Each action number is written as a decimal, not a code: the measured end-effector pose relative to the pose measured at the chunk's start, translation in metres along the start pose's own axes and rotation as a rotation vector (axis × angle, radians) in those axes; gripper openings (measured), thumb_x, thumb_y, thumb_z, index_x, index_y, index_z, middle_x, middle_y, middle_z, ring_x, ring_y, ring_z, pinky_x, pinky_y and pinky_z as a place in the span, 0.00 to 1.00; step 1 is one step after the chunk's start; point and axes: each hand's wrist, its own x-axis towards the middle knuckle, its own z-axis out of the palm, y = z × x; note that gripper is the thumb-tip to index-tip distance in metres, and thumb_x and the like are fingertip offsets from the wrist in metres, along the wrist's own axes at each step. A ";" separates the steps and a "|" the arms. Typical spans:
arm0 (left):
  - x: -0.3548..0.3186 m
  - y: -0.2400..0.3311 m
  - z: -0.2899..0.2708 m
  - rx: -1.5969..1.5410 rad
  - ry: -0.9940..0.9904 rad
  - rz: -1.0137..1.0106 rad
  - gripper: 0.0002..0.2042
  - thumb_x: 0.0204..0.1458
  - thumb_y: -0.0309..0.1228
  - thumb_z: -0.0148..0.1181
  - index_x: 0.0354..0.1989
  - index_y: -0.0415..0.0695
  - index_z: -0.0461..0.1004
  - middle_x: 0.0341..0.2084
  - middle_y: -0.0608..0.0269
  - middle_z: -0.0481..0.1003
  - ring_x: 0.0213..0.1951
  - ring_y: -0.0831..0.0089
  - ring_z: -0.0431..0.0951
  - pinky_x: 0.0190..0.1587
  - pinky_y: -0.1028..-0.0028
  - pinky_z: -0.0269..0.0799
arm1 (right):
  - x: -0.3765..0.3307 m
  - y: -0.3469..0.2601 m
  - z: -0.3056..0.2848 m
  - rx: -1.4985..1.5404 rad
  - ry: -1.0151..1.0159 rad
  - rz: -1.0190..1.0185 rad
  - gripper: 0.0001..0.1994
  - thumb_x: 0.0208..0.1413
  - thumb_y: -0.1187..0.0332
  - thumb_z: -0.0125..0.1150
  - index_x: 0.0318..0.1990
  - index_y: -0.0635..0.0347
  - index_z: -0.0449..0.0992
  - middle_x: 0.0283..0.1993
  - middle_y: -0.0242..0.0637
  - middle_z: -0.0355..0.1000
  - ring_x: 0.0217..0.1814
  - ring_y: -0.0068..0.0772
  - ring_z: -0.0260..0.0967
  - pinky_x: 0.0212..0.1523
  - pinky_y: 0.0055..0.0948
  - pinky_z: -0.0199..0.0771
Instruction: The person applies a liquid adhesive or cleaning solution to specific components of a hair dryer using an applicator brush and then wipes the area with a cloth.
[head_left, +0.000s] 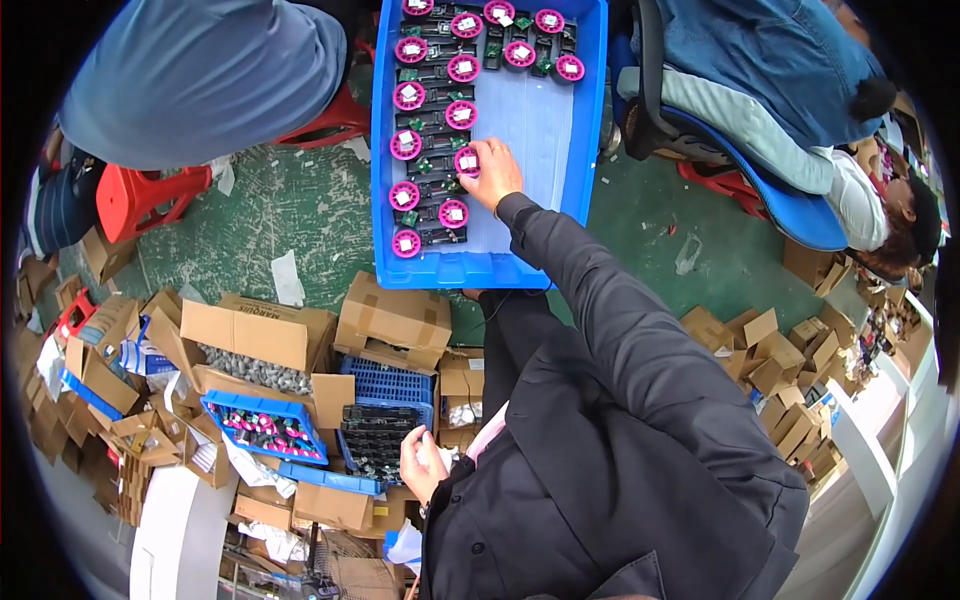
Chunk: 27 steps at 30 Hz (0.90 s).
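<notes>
**Black jacket (600, 450) nearest, blue tray (450, 272) ahead**

My left hand (422, 465), half curled, is near black parts (375, 432); I cannot tell whether it's empty. Rightward, in the tray, a pink-wheeled part (463, 160), long axis crosswise, lies just left of my nearer right hand (497, 173), which grasps it.

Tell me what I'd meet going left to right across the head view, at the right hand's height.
Red stool, blue tray's left wall, pink wheel at the fingertips, right hand, tray's right wall, blue chair.
</notes>
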 end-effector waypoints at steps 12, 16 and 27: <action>0.012 0.015 0.002 -0.006 -0.065 0.012 0.08 0.62 0.25 0.63 0.47 0.38 0.81 0.35 0.59 0.81 0.35 0.72 0.77 0.44 0.71 0.74 | -0.003 0.013 -0.026 0.102 -0.026 -0.028 0.30 0.43 0.62 0.75 0.57 0.56 0.75 0.55 0.45 0.71 0.62 0.51 0.69 0.62 0.46 0.73; 0.013 0.017 0.003 0.003 -0.076 0.028 0.08 0.62 0.25 0.63 0.47 0.37 0.81 0.36 0.59 0.81 0.36 0.72 0.78 0.44 0.72 0.75 | -0.014 0.022 -0.038 0.117 0.011 -0.061 0.30 0.43 0.62 0.75 0.56 0.57 0.75 0.54 0.44 0.71 0.61 0.51 0.69 0.61 0.46 0.74; 0.008 0.020 0.005 -0.122 -0.087 -0.023 0.08 0.63 0.21 0.61 0.48 0.37 0.81 0.36 0.59 0.81 0.36 0.70 0.80 0.43 0.70 0.76 | -0.050 0.014 -0.116 0.125 0.115 -0.235 0.30 0.44 0.64 0.75 0.57 0.58 0.75 0.54 0.44 0.71 0.59 0.51 0.70 0.61 0.44 0.73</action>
